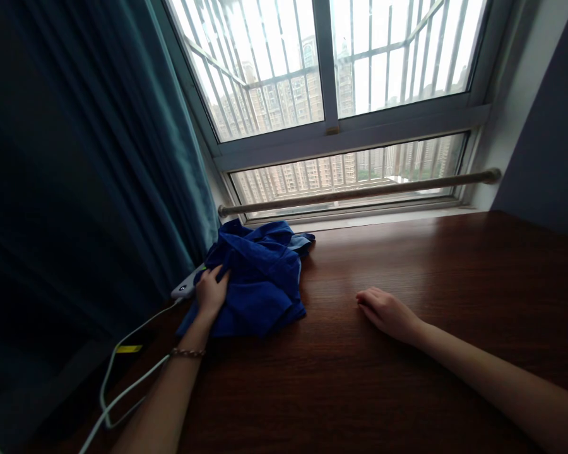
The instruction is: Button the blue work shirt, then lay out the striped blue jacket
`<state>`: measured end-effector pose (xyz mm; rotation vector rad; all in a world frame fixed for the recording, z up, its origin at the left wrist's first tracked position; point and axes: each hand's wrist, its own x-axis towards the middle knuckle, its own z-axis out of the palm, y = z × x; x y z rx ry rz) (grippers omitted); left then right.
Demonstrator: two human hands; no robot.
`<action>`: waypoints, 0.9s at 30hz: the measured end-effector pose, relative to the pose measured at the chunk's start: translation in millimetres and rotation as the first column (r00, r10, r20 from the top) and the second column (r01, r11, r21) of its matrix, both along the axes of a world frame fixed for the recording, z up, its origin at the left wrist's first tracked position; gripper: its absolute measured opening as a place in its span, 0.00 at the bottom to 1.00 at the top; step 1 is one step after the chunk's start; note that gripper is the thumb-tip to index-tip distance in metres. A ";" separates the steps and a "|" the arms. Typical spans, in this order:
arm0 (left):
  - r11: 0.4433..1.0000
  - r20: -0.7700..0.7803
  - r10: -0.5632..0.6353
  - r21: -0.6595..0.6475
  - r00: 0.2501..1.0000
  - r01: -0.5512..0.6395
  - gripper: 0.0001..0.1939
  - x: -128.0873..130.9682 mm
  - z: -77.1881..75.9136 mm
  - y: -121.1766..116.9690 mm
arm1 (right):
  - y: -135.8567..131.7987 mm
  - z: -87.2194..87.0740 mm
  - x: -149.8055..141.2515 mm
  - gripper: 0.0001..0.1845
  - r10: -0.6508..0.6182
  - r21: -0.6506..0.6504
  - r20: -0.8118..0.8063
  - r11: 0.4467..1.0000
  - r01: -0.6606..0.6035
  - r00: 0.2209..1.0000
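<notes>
A crumpled blue cloth [260, 277], perhaps a garment, lies in a heap on the brown wooden table [341, 384] near the window. My left hand [212, 291] grips the left edge of this cloth, its fingertips partly hidden in the folds. To the right of the heap, my right hand [383, 310] rests over the table, apart from the cloth. Its fingers are curled closed, and nothing shows in them.
A white power strip [185, 289] with a white cable [142, 325] lies left of the cloth. Blue curtains [137, 157] hang at the left. Behind the table are a barred window [331, 75] and a horizontal rail [360, 194]. A yellow strip [129, 349] shows beside the cable.
</notes>
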<state>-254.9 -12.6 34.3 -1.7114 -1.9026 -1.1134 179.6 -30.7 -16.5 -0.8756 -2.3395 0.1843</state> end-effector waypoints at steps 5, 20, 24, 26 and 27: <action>0.975 0.045 0.038 0.218 0.998 -0.047 0.17 26.7 0.7 -2.2 | 0.2 -0.5 0.2 0.09 -0.005 -0.004 0.008 1.000 0.005 1.000; 0.477 -0.492 -0.839 -0.459 0.233 0.750 0.12 206.9 -9.9 -99.0 | 3.7 1.5 6.6 0.47 -0.034 0.082 -0.262 0.995 0.057 0.965; 0.426 -0.456 -0.877 -0.594 0.151 0.683 0.12 216.3 -5.7 -106.9 | -10.2 14.4 1.4 0.35 0.136 0.197 0.013 0.971 -0.136 0.991; 0.403 -0.440 -0.889 -0.618 0.128 0.675 0.12 215.5 -2.4 -108.0 | -18.7 19.1 -5.5 0.24 0.217 0.183 0.151 0.953 -0.243 0.965; 0.398 -0.438 -0.891 -0.629 0.118 0.668 0.12 214.8 -1.5 -108.1 | -21.9 20.4 -8.8 0.19 0.245 0.159 0.181 0.948 -0.274 0.952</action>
